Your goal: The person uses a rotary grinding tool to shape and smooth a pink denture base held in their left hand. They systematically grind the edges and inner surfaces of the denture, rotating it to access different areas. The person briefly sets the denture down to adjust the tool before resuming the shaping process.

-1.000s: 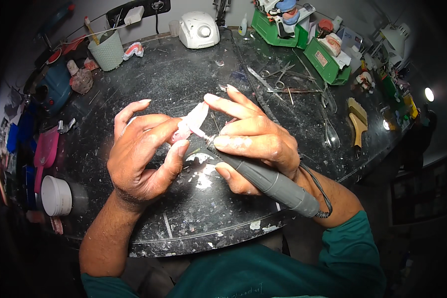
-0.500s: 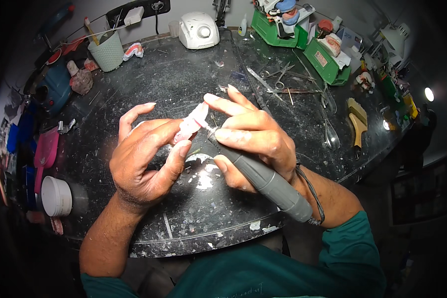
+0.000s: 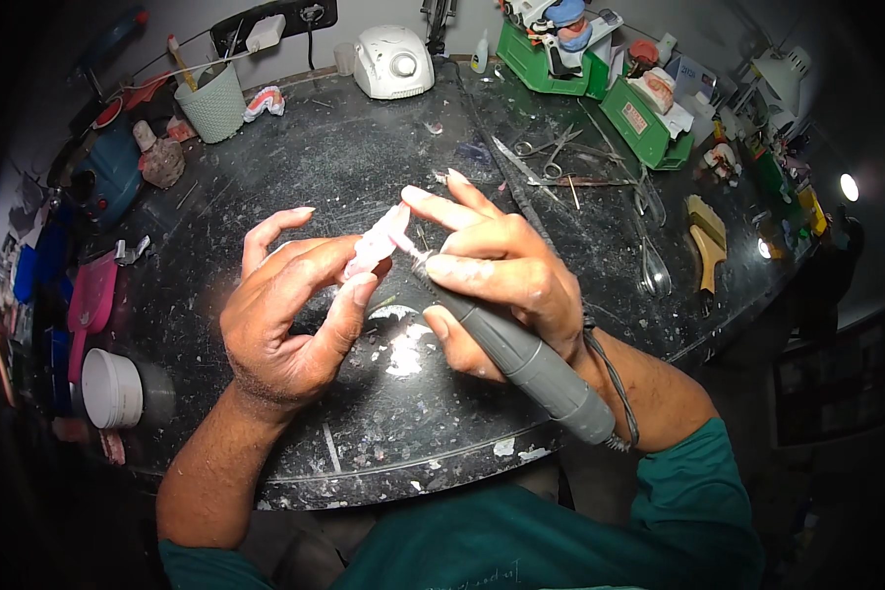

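Note:
Between the thumb and fingers of my left hand (image 3: 295,310) is a small pink denture piece (image 3: 374,244), tilted upward; my fingers cover its lower end. My right hand (image 3: 506,270) grips a grey rotary handpiece (image 3: 516,354) like a pen, its body slanting down toward my wrist. The handpiece's tip, a small pink-and-white bit (image 3: 408,246), meets the right side of the denture piece. My right index and middle fingers reach toward the top of the piece. A dark cord from the handpiece loops beside my right wrist.
On the dusty black bench (image 3: 334,452), a white control box (image 3: 393,62) stands at the back. Scissors (image 3: 558,152), a spoon (image 3: 654,270) and a brush (image 3: 706,246) lie right, below green bins (image 3: 647,123). A white tub (image 3: 111,388) and pink dustpan (image 3: 90,300) are left.
The denture piece and the handpiece tip have shifted very slightly in my fingers. The handpiece's rear end has dropped a little and moved left. Both grips hold.

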The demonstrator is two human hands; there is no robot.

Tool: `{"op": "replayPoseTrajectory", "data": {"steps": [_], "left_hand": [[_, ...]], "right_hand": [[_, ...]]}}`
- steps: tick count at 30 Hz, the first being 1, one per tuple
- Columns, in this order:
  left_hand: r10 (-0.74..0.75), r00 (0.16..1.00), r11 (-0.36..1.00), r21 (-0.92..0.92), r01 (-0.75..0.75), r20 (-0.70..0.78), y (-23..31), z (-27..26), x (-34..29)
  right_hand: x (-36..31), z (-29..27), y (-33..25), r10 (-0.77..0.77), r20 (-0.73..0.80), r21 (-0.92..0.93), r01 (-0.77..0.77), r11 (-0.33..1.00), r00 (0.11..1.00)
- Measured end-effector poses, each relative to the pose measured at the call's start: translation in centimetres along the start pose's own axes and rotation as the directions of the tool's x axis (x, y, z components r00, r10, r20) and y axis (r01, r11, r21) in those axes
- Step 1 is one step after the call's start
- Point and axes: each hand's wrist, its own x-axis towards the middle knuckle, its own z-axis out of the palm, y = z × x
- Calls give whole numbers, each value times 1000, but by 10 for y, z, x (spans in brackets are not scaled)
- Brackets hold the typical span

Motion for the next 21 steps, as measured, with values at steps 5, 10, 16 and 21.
{"op": "replayPoseTrajectory", "data": {"steps": [5, 10, 16, 21], "left_hand": [[9, 1000, 1000, -1, -9, -3, -1, 0, 0], [-34, 999, 999, -28, 34, 8, 0, 0, -1], [-47, 999, 995, -92, 45, -10, -1, 2, -4], [-126, 992, 974, -189, 128, 21, 1, 4, -6]], "right_hand": [[0, 0, 1, -8, -16, 23, 9, 1000, 1000], [2, -1, -2, -18, 53, -3, 18, 1000, 998], [3, 0, -5, -10, 65, 3, 10, 1000, 998], [3, -4, -2, -42, 108, -36, 46, 998, 993]]}}
